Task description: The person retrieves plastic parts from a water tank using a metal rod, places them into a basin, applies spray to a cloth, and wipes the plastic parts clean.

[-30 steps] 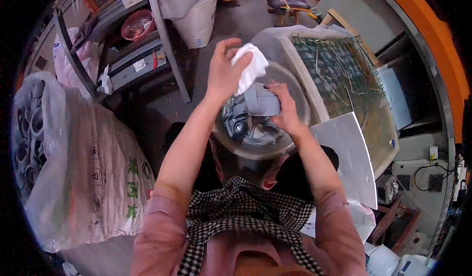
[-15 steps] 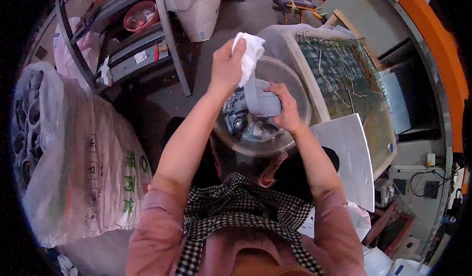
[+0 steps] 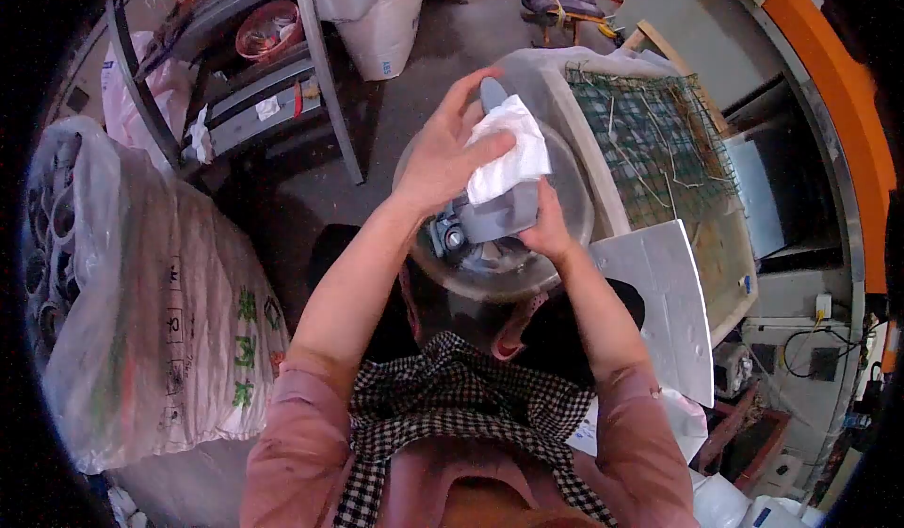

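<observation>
The right hand (image 3: 548, 225) is closed on the grey part (image 3: 504, 214); the loosely curled left hand (image 3: 441, 156) holds white cloth (image 3: 513, 156) against it. Firm support, even pressure seem best.

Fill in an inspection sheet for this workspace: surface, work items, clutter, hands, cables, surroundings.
Surface: dark floor visible beyond the round tub.
Work items: white cloth or paper against a gray part; more parts in the tub.
Clutter: plastic bag with gray rings, left; white sheet, right.
Hands: left hand holds the white cloth or paper; right hand grips the gray part.
Cables: dark loop, far right.
Surroundings: metal shelf, left; green netting, right.
</observation>
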Tool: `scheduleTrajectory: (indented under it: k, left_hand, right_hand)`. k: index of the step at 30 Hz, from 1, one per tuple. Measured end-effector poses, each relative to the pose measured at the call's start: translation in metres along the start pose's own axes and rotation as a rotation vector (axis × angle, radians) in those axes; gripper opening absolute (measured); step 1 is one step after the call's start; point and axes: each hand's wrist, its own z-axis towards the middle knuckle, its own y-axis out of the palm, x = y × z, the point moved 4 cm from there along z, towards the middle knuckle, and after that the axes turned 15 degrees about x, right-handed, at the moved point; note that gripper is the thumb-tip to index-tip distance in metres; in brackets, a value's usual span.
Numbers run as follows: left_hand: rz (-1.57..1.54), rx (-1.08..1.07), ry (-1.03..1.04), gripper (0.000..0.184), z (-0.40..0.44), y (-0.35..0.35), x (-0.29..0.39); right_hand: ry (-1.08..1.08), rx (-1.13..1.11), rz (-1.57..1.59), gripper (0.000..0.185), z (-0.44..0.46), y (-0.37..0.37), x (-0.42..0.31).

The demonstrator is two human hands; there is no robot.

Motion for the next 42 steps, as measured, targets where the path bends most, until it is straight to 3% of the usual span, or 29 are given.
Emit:
scheduleTrajectory:
  k: [2,5,7,10,12,15,17,22,26,28,29,31,32,33,34,35,37,38,40,42]
  left_hand:
    - [0.058,0.08,-0.063,0.04,0.01,-0.012,-0.008]
    - [0.156,0.172,-0.142,0.035,0.016,-0.019,-0.013]
    - [0.117,0.2,-0.246,0.032,0.017,-0.018,-0.016]
    - [0.195,0.073,0.03,0.024,0.0,0.002,-0.001]
    - [0.209,0.122,-0.042,0.028,0.012,-0.014,-0.017]
    - [0.182,0.222,-0.134,0.037,0.021,-0.023,-0.022]
    - [0.012,0.222,-0.413,0.045,0.018,-0.022,-0.017]
    - [-0.431,0.002,-0.428,0.057,0.019,-0.017,-0.002]
    - [-0.486,0.29,-0.553,0.06,0.02,-0.025,-0.012]
    - [-0.456,-0.276,-0.393,0.062,0.016,-0.028,-0.014]
    - [-0.456,-0.275,-0.394,0.062,0.016,-0.033,-0.018]
    - [-0.115,-0.121,-0.338,0.049,0.017,-0.042,-0.027]
    - [0.133,0.162,-0.349,0.044,0.018,-0.053,-0.031]
    - [0.331,0.388,-0.226,0.045,0.023,-0.06,-0.027]
    - [0.342,0.566,-0.304,0.044,0.027,-0.07,-0.024]
    - [0.061,0.66,-0.246,0.044,0.028,-0.067,-0.017]
    - [0.117,0.425,-0.204,0.034,0.038,-0.089,-0.019]
    - [0.172,0.409,-0.212,0.032,0.034,-0.085,-0.02]
    - [0.233,0.366,-0.233,0.031,0.028,-0.077,-0.032]
    - [0.286,0.304,-0.339,0.03,0.019,-0.068,-0.047]
  right_hand:
    - [-0.184,0.024,-0.001,0.055,0.003,0.0,-0.002]
    - [-0.1,0.011,-0.077,0.055,0.009,-0.003,0.014]
    - [-0.173,0.021,-0.028,0.054,0.008,-0.001,0.02]
    - [-0.106,0.08,-0.119,0.05,0.008,-0.008,0.01]
    - [-0.147,0.021,0.037,0.042,0.011,-0.008,0.003]
    - [-0.148,-0.044,0.094,0.051,0.005,0.003,0.018]
    - [-0.081,-0.054,0.099,0.049,-0.005,0.011,0.02]
    - [0.058,-0.082,0.185,0.048,-0.006,0.01,0.016]
    - [0.039,-0.012,0.149,0.047,-0.003,0.007,0.023]
    - [0.036,-0.002,0.126,0.046,-0.001,0.006,0.02]
    - [0.001,0.001,0.098,0.045,0.003,0.004,0.012]
    - [-0.026,0.008,0.067,0.044,0.004,0.002,0.008]
    - [0.032,0.004,0.007,0.044,0.005,0.002,0.015]
    - [0.097,0.004,-0.053,0.045,0.005,0.002,0.024]
    - [0.105,0.009,-0.058,0.047,0.004,0.003,0.037]
    - [0.154,0.011,-0.062,0.047,-0.002,0.006,0.056]
    - [0.152,-0.128,-0.271,0.055,-0.027,0.018,0.099]
    - [0.185,-0.114,-0.275,0.055,-0.043,0.026,0.12]
    - [0.252,-0.56,-0.61,0.053,-0.089,0.058,0.167]
    - [0.235,-0.578,-0.662,0.053,-0.128,0.076,0.182]
